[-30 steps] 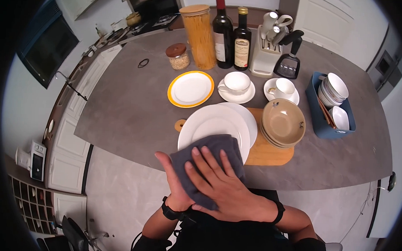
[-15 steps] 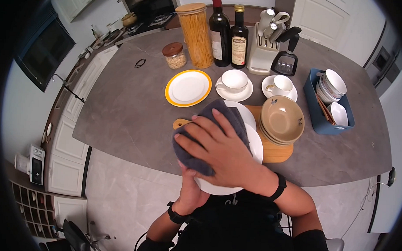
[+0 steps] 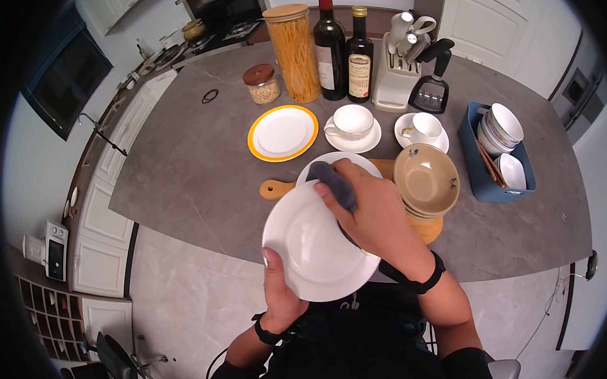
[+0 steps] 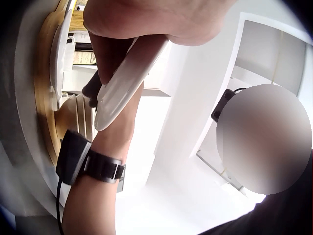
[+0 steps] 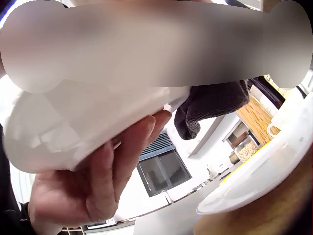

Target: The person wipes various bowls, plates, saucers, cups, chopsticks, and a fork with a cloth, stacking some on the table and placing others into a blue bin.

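A white plate (image 3: 315,250) is tilted up off the table near its front edge. My left hand (image 3: 281,292) grips its lower left rim, thumb on the face; in the right wrist view the left fingers (image 5: 129,152) lie under the plate (image 5: 54,132). My right hand (image 3: 383,209) pinches a bunched dark grey cloth (image 3: 335,184) over the plate's upper right rim. In the right wrist view the cloth (image 5: 210,105) hangs beyond the rim. Behind, another white plate (image 3: 348,157) lies on a wooden board (image 3: 277,189), beside stacked beige bowls (image 3: 426,180).
A yellow-rimmed plate (image 3: 283,133), two cups on saucers (image 3: 352,122), a small jar (image 3: 262,84), a pasta jar (image 3: 293,52), two bottles (image 3: 359,64) and a knife block (image 3: 396,76) stand farther back. A blue bin (image 3: 498,156) with bowls is at the right.
The plate has been lifted and tilted in my left hand. My right hand has moved with the cloth from the plate's left side to its upper right rim, its fingers now curled round the cloth.
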A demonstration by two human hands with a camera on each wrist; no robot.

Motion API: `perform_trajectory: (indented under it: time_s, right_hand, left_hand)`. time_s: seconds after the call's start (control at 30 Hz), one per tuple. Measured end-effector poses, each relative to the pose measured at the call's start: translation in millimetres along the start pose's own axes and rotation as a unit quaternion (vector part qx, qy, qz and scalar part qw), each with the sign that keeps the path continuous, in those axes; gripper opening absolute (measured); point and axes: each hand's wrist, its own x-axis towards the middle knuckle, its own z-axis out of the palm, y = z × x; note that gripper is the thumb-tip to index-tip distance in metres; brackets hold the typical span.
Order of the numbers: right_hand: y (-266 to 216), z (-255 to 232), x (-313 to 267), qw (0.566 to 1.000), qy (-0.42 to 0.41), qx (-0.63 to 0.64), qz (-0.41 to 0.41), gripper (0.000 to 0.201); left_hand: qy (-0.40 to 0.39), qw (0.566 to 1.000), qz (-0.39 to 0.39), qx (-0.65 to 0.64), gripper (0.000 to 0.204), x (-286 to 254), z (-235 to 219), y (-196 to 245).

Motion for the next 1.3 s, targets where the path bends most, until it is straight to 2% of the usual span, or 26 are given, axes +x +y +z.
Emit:
perform_trajectory:
  time_s: [0.07, 0.17, 0.3, 0.4, 0.47, 0.5, 0.6, 0.7, 0.77, 0.8, 0.87, 0.93, 0.97, 1.03, 1.07, 1.1, 1.13, 1.17, 1.23, 1.3]
  right_hand:
    - [-2, -3, -5, 0.994, -0.007, 0.077, 0.079, 0.03]
    - [-9, -3, -15, 0.985, 0.019, 0.13, 0.11, 0.028]
    - [-6, 13, -30, 0.972, 0.045, 0.183, 0.137, 0.03]
    - [-8, 21, -41, 0.961, 0.095, 0.235, 0.114, 0.032]
    - [-16, 23, -50, 0.922, 0.068, 0.343, 0.166, 0.034]
    - [-19, 29, -55, 0.922, 0.068, 0.343, 0.166, 0.034]
    - [-26, 47, -70, 0.85, 0.046, 0.494, 0.177, 0.044]
    - [-17, 48, -79, 0.849, 0.019, 0.483, 0.215, 0.046]
    - [-11, 37, -77, 0.828, -0.001, 0.506, 0.241, 0.047]
    - [-6, 30, -75, 0.834, -0.023, 0.494, 0.246, 0.045]
    - [-1, 22, -73, 0.838, -0.047, 0.482, 0.252, 0.044]
    - [2, 17, -70, 0.877, -0.088, 0.415, 0.225, 0.043]
    - [1, 6, -66, 0.878, -0.087, 0.414, 0.224, 0.043]
    - [-6, -18, -56, 0.933, -0.173, 0.172, 0.266, 0.045]
    - [-5, -16, -56, 0.933, -0.172, 0.172, 0.265, 0.045]
    - [-4, -12, -56, 0.965, -0.06, 0.167, 0.195, 0.047]
    - [-4, -10, -57, 0.978, 0.054, 0.156, 0.124, 0.049]
    - [-8, -11, -54, 0.984, 0.039, 0.155, 0.076, 0.058]
    - [-15, 1, -42, 0.995, -0.001, 0.064, -0.077, 0.064]
    - [-33, 17, -41, 0.988, -0.086, 0.011, -0.13, 0.069]
  left_hand:
    - [0.038, 0.998, 0.047, -0.003, 0.077, 2, -1, 3]
    - [0.078, 0.993, 0.089, 0.009, 0.076, 2, -1, 5]
    - [0.109, 0.987, 0.114, -0.015, 0.076, 5, -5, -2]
    - [0.151, 0.979, 0.133, -0.023, 0.077, 7, -2, -2]
    - [0.177, 0.97, 0.165, -0.025, 0.078, 8, 5, 2]
    - [0.177, 0.97, 0.165, -0.025, 0.078, 9, 6, 3]
    - [0.195, 0.961, 0.195, -0.023, 0.077, 11, 6, 3]
    - [0.226, 0.958, 0.172, -0.039, 0.078, 8, -3, 0]
    - [0.105, 0.983, 0.14, -0.051, 0.086, 1, -14, 1]
    - [0.108, 0.983, 0.141, -0.05, 0.086, 1, -17, 9]
    - [0.021, 0.988, 0.038, -0.151, 0.084, 0, -16, 27]
    - [0.025, 0.988, 0.028, -0.146, 0.083, 5, -11, 31]
    - [0.03, 0.989, 0.017, -0.141, 0.081, 7, -9, 33]
    - [0.042, 0.983, -0.001, -0.18, 0.082, 14, -10, 33]
    - [0.054, 0.974, -0.022, -0.218, 0.082, 15, -10, 32]
    - [0.052, 0.974, -0.024, -0.218, 0.082, 16, -10, 31]
    - [0.027, 0.974, -0.026, -0.225, 0.081, 16, -10, 28]
    - [0.001, 0.972, -0.029, -0.232, 0.08, 16, -9, 25]
    - [-0.002, 0.971, -0.035, -0.236, 0.08, 13, 2, 15]
    - [-0.004, 0.971, -0.036, -0.237, 0.08, 8, 5, 10]
